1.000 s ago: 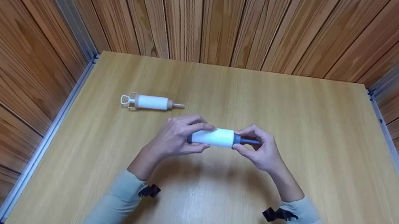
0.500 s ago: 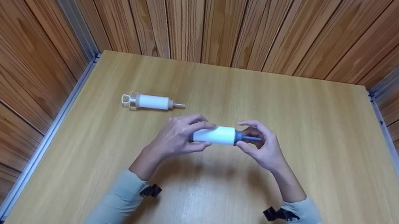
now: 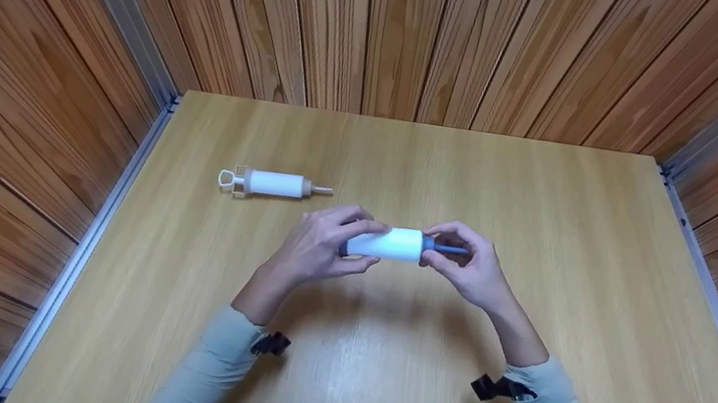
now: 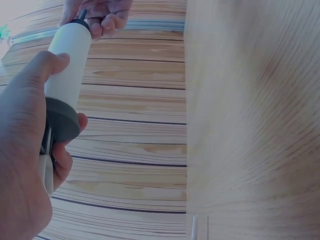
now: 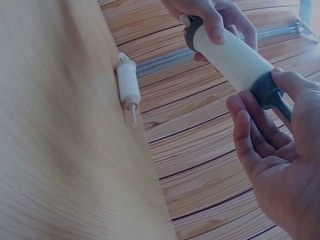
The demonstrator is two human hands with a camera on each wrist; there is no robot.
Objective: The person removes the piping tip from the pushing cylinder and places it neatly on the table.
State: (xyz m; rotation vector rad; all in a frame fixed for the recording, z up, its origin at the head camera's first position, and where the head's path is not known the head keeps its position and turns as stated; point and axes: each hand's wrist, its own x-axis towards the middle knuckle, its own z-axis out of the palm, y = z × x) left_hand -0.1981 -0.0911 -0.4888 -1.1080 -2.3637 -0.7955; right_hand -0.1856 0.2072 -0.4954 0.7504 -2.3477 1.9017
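In the head view, a large syringe (image 3: pixel 404 243) with a white barrel lies level between both hands above the table. My left hand (image 3: pixel 316 242) grips the barrel near its handle end, thumb and fingers on opposite sides. The right wrist view shows the dark blue-grey nozzle cap (image 5: pixel 262 91), which my right hand (image 3: pixel 473 274) pinches between thumb and fingers. A thin nozzle (image 3: pixel 451 249) points right, inside the right hand's curve. The left palm partly hides the handle (image 4: pixel 46 172) in the left wrist view.
A second syringe (image 3: pixel 275 184), white with beige ends and a ring handle, lies on the wooden table (image 3: pixel 463 182) beyond the left hand. Wood-panelled walls (image 3: pixel 400 35) and metal rails (image 3: pixel 105 212) bound the table.
Half a second ago the right index finger was lifted off the nozzle cap; now it touches the cap again. The left hand keeps its grip, and the second syringe stays put.
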